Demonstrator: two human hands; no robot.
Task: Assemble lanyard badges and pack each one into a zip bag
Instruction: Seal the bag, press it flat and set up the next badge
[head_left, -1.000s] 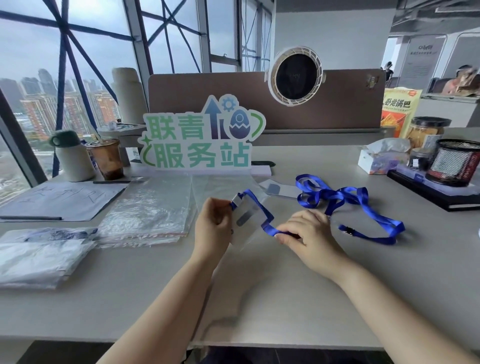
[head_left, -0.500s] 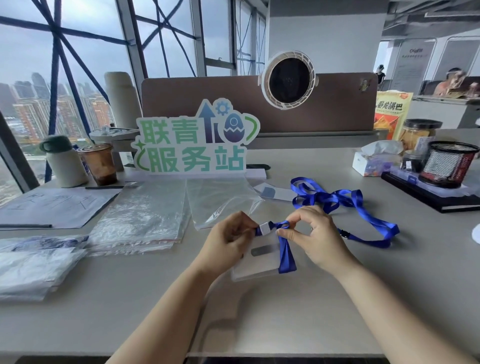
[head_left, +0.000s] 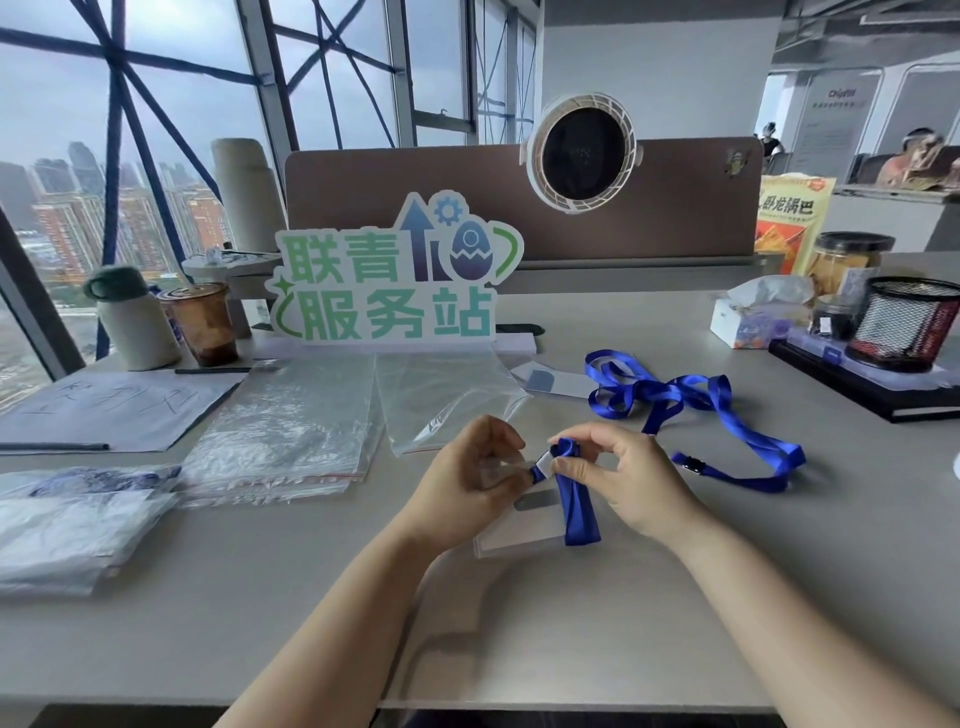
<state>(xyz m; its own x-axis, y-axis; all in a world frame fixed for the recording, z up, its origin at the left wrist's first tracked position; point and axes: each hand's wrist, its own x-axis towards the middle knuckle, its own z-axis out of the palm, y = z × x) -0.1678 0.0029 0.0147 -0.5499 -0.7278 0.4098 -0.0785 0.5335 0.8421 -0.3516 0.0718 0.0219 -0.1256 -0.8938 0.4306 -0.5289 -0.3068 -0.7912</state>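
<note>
**Hands.** The left hand (head_left: 467, 480), fingers curled, pinches the top edge of a clear rectangular plastic badge holder (head_left: 524, 532). The right hand (head_left: 631, 480) pinches the folded end of a blue woven lanyard (head_left: 730, 415) between thumb and forefinger. This is at the holder's top, where a small white tab (head_left: 544, 462) shows. The two hands are just beside each other.

**Task items.** A doubled length of the strap hangs from the right hand's pinch and crosses the holder toward 6 o'clock. It cannot be told whether the holder's lower edge rests on the grey surface (head_left: 857, 545). The rest of the lanyard lies looped on the surface from 1 to 3 o'clock of the hands, with its black buckle (head_left: 693, 466) at 3 o'clock, near the right hand.

- 12 o'clock: one flat clear zip bag (head_left: 441, 400).
- 10 o'clock: a stack of clear zip bags with red seal lines (head_left: 285, 423).
- 9 o'clock, well apart: filled plastic bags (head_left: 67, 519), with blue showing through the nearest.
- 1 o'clock: a white card with a grey patch (head_left: 550, 382), between the single bag and the lanyard.

**Surroundings.**

- 12 o'clock, farther off: a green-and-white cut-out sign (head_left: 395, 291) stands in front of a round white desk fan (head_left: 582, 150).
- 10 o'clock: a written sheet of paper (head_left: 114, 408), a clear plastic cup of brown drink (head_left: 205, 322) and a white bottle with a green cap (head_left: 135, 322).
- 2 o'clock: a white tissue box (head_left: 753, 322) and a black mesh pen cup (head_left: 906, 322).
</note>
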